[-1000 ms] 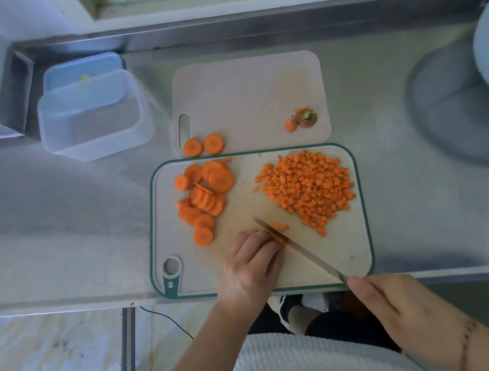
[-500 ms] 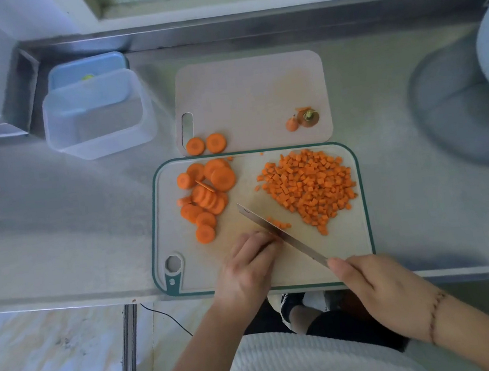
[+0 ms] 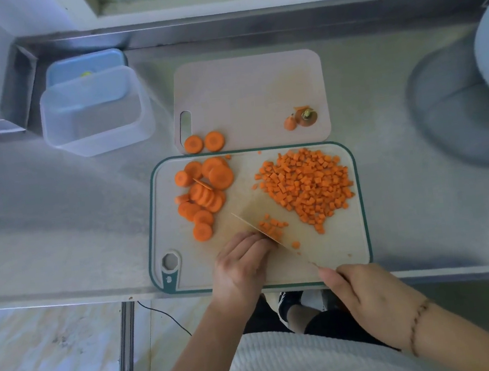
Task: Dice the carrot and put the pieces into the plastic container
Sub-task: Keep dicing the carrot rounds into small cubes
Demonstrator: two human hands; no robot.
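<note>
The diced carrot (image 3: 307, 185) lies in one broad heap toward the right edge of the green-rimmed cutting board (image 3: 358, 203), too many cubes to count. A second, small cluster of cubes (image 3: 272, 226) sits just right of the knife blade (image 3: 261, 233), with one stray cube (image 3: 296, 244) a little nearer the front edge. On the left side of the same board is a pile of carrot rounds (image 3: 202, 196), roughly a dozen, several overlapping (an exact count is not possible where they stack).

The left hand (image 3: 240, 266) has its fingers curled down on the board right against the blade; whatever carrot it holds there is hidden beneath the fingertips. The right hand (image 3: 368, 293) grips the knife handle at the board's front edge, the blade running diagonally up and left.

Behind it, touching its back edge, lies a second, plain cutting board (image 3: 245, 93). Two more rounds (image 3: 203, 142) rest at its front left corner, and two carrot end scraps (image 3: 301, 118) near its front right corner.

One clear plastic container (image 3: 95, 117) stands at the back left of the steel worktop (image 3: 58, 221), well apart from the boards, with one blue lid (image 3: 83, 69) behind it.
</note>
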